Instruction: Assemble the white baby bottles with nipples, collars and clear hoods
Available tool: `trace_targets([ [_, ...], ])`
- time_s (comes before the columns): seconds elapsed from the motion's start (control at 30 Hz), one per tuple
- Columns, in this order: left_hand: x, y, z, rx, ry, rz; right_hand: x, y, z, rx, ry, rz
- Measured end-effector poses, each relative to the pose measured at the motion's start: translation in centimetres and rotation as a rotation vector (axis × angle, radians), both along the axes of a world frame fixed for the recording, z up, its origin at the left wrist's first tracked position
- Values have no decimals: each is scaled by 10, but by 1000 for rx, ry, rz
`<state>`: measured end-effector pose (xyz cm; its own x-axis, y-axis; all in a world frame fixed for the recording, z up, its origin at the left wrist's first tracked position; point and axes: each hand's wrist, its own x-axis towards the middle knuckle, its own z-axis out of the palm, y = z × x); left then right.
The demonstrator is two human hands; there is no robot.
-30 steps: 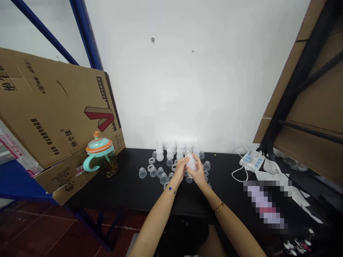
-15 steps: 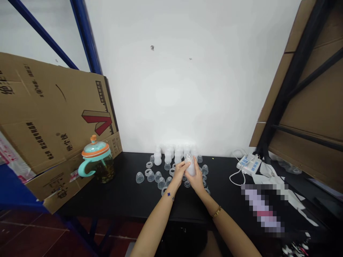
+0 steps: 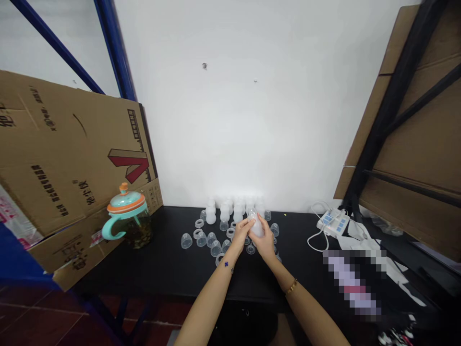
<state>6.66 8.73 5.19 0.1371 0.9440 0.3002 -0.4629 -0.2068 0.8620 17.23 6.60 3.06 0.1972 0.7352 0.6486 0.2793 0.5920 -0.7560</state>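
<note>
- The white bottle (image 3: 257, 228) is pinched between left hand (image 3: 240, 235) and right hand (image 3: 265, 241), well right of the pitcher (image 3: 126, 208).
- Clear domes (image 3: 215, 248) nearer the pitcher could be toppled by a careless left-hand swing.

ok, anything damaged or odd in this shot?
Mostly the wall: a dark chipped spot breaks its white surface, with a smaller mark to its right. The bottle in the left hand and right hand shows no obvious damage.
</note>
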Motion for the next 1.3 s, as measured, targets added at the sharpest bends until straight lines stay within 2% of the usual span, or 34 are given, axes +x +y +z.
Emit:
trace_targets([
  [0.27, 0, 4, -4, 19, 33, 18, 1, 6, -6, -4, 24, -13],
  [0.37, -2, 7, -6, -43, 9, 26, 0, 6, -4, -13, 37, -13],
  [0.47, -5, 7, -7, -117, -47, 25, 0, 6, -2, -37, 91, 19],
  [0.7, -7, 5, -6, -142, -60, -25, 0, 9, -5, -51, 191, 105],
  [1.3, -7, 11, -8, -125, -62, -73, -6, 3, -5, -117, 156, 142],
])
